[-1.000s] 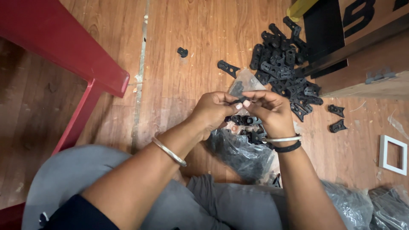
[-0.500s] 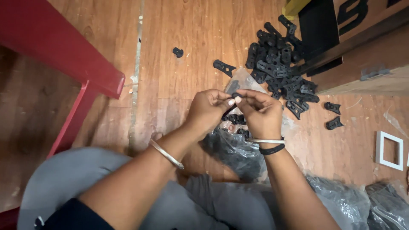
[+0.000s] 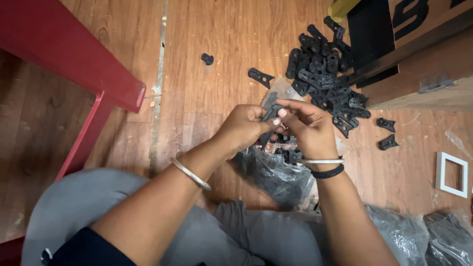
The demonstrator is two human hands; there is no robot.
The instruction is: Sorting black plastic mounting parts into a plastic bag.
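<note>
Both hands pinched shut on one small black part.
Left hand [image 3: 244,129], right hand [image 3: 308,130], black part [image 3: 270,111] near the black pile [image 3: 327,81]; best gripped firmly, lined up slowly.

Small flat black plastic bracket [image 3: 270,109], tilted upright, above the clear bag of parts [image 3: 276,172].

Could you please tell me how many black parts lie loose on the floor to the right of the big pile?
2: one black part lies just right of the pile, the other slightly nearer the person, below it. More may be hidden under the cardboard box.
</note>
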